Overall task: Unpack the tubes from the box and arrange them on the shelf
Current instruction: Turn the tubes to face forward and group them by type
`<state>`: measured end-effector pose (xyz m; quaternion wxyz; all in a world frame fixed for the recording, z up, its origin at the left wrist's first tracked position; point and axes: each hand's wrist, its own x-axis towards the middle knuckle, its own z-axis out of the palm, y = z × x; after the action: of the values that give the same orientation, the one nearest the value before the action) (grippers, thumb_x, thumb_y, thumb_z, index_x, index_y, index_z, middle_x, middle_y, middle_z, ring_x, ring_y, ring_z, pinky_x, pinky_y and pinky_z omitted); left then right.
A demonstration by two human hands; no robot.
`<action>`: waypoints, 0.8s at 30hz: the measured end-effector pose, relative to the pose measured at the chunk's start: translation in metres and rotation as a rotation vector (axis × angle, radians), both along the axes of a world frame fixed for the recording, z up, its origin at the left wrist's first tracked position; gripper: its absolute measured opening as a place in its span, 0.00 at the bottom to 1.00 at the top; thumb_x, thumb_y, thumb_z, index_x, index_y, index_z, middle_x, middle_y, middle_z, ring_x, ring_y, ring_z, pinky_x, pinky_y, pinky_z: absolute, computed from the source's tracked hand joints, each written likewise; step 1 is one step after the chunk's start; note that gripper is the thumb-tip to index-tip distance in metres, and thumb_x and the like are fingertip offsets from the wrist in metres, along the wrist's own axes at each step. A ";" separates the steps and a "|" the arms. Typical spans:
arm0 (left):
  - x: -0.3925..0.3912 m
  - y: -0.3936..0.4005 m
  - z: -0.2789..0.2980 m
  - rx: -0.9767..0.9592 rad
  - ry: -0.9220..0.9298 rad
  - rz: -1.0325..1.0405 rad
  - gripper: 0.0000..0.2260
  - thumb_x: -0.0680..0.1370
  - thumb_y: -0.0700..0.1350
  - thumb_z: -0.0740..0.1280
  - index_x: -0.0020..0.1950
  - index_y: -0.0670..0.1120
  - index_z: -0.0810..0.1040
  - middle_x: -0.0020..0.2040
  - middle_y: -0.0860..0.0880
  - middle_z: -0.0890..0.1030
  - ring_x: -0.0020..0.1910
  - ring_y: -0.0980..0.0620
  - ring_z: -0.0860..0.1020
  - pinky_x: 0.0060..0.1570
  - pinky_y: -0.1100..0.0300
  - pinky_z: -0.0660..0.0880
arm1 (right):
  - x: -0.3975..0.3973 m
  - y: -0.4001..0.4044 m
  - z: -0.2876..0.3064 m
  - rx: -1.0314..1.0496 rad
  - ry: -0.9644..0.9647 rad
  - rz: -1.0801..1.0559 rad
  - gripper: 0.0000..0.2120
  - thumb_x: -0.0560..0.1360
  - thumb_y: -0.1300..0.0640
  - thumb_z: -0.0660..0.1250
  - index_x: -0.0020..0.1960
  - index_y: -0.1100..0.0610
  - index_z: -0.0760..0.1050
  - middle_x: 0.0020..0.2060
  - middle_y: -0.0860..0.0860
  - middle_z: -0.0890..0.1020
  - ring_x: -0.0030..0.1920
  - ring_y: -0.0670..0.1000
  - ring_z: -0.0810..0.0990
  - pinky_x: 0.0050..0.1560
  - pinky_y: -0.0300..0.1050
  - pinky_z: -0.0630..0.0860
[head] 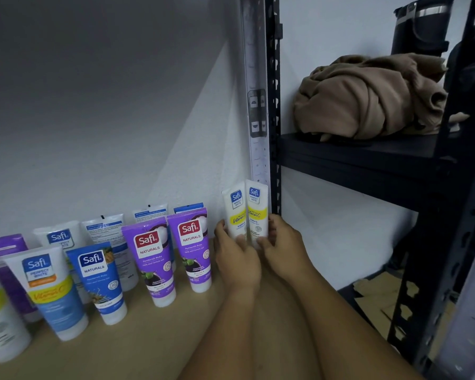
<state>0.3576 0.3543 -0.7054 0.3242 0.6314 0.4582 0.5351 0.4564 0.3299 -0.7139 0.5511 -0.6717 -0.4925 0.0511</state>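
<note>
Two white tubes with yellow bands stand side by side at the right end of the tan shelf board (154, 346), against the wall. My left hand (237, 259) grips the left white tube (235, 212), and my right hand (281, 248) grips the right white tube (257, 209). To their left stand two purple tubes (192, 250), a blue tube (98, 281), a white and blue tube (52, 294) and several more behind them. All tubes rest cap down. The box is not in view.
A grey upright post (255, 86) and a black metal rack (433, 215) stand right beside the white tubes. On the rack's shelf lies a bundle of brown cloth (368, 97), with a dark flask (420, 26) behind it. Flattened cardboard (379, 297) lies below.
</note>
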 end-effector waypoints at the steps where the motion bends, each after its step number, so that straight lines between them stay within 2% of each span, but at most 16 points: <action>1: 0.000 0.000 0.000 0.000 -0.014 -0.007 0.21 0.80 0.43 0.67 0.72 0.46 0.67 0.66 0.47 0.76 0.65 0.49 0.76 0.55 0.62 0.72 | -0.001 0.000 0.000 0.010 0.018 0.009 0.22 0.72 0.56 0.72 0.65 0.47 0.73 0.56 0.45 0.82 0.55 0.44 0.81 0.58 0.47 0.80; 3: -0.001 -0.001 0.001 0.004 -0.012 -0.005 0.21 0.79 0.45 0.68 0.71 0.46 0.69 0.65 0.47 0.76 0.64 0.49 0.76 0.56 0.61 0.73 | -0.002 0.001 0.001 0.035 0.034 0.005 0.25 0.71 0.53 0.75 0.65 0.48 0.73 0.57 0.45 0.82 0.54 0.43 0.81 0.56 0.43 0.80; 6: -0.001 -0.002 0.003 0.008 0.016 0.025 0.18 0.79 0.44 0.68 0.68 0.44 0.71 0.63 0.46 0.77 0.63 0.49 0.76 0.53 0.65 0.69 | -0.003 0.001 0.001 0.036 0.054 -0.014 0.27 0.70 0.54 0.77 0.66 0.50 0.71 0.58 0.48 0.80 0.55 0.45 0.81 0.56 0.42 0.80; 8: -0.001 -0.002 0.002 0.002 0.018 0.028 0.18 0.79 0.44 0.67 0.68 0.44 0.71 0.63 0.46 0.77 0.63 0.49 0.76 0.53 0.66 0.69 | -0.002 0.001 0.002 0.027 0.067 -0.003 0.27 0.72 0.57 0.76 0.67 0.51 0.69 0.59 0.48 0.80 0.55 0.46 0.81 0.55 0.39 0.79; 11: -0.001 0.001 -0.001 0.007 0.030 0.034 0.17 0.80 0.42 0.66 0.69 0.44 0.70 0.64 0.45 0.76 0.64 0.48 0.75 0.54 0.64 0.69 | -0.002 -0.002 0.003 0.013 0.044 0.010 0.27 0.73 0.63 0.72 0.69 0.50 0.68 0.59 0.49 0.80 0.57 0.47 0.80 0.57 0.41 0.77; 15: 0.000 0.004 -0.003 0.015 0.038 0.049 0.18 0.80 0.40 0.65 0.70 0.44 0.69 0.64 0.45 0.76 0.64 0.47 0.75 0.57 0.60 0.72 | -0.004 -0.006 0.004 -0.004 0.050 0.039 0.27 0.75 0.65 0.68 0.71 0.50 0.66 0.59 0.49 0.79 0.59 0.48 0.79 0.57 0.38 0.73; 19: 0.001 0.004 -0.003 -0.004 -0.004 0.033 0.20 0.80 0.41 0.66 0.71 0.45 0.68 0.66 0.46 0.76 0.66 0.47 0.75 0.57 0.61 0.70 | -0.005 -0.003 0.003 0.027 0.060 0.033 0.29 0.74 0.60 0.71 0.71 0.47 0.66 0.61 0.47 0.78 0.58 0.45 0.78 0.59 0.41 0.75; 21: 0.001 0.004 -0.004 -0.006 -0.015 0.021 0.21 0.79 0.41 0.67 0.71 0.46 0.68 0.66 0.47 0.76 0.66 0.47 0.75 0.59 0.59 0.72 | -0.005 -0.002 0.003 0.034 0.077 0.028 0.27 0.73 0.57 0.73 0.69 0.48 0.68 0.60 0.47 0.79 0.58 0.46 0.78 0.61 0.44 0.77; 24: 0.001 0.002 -0.003 -0.013 0.027 0.018 0.22 0.78 0.41 0.68 0.71 0.44 0.68 0.67 0.45 0.75 0.67 0.47 0.74 0.63 0.55 0.72 | -0.005 -0.001 0.004 0.013 0.048 0.013 0.25 0.74 0.59 0.72 0.68 0.52 0.69 0.60 0.51 0.79 0.59 0.50 0.79 0.61 0.46 0.77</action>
<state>0.3588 0.3567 -0.7080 0.3170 0.6324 0.4716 0.5265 0.4517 0.3286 -0.7102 0.5665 -0.6635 -0.4840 0.0677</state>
